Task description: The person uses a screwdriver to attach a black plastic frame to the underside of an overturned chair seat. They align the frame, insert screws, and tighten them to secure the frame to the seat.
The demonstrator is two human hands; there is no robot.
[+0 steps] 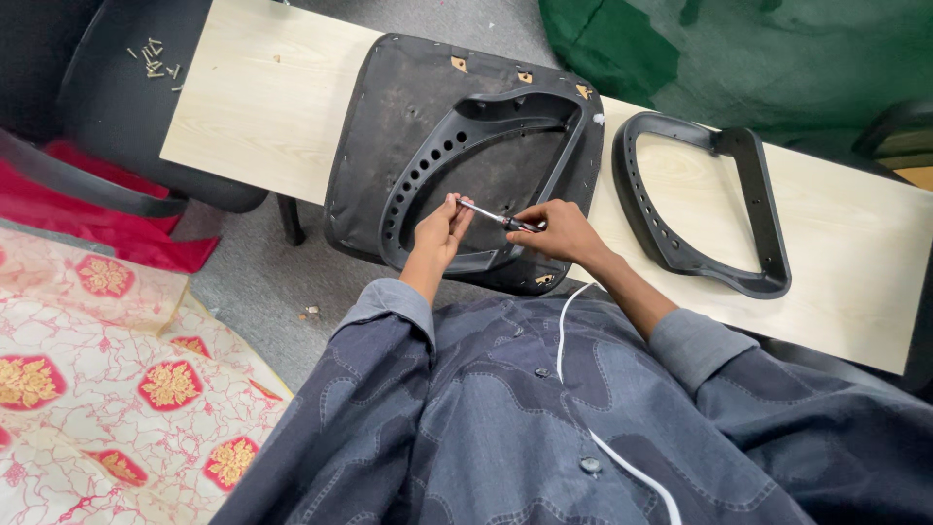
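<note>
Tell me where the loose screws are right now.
The small pile of loose metal screws lies on the black chair seat at the head view's top left, left of the light wooden board.

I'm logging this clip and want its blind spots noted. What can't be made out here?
Head view only:
- Screwdriver tip: hidden behind the left hand; any screw there is unseen.
- Screwdriver handle: wrapped by the right hand.
- Screws on the chair seat: too small to count.
- Seat base near edge: covered by the forearms.
- Green cloth: cut off by the top edge.
</note>
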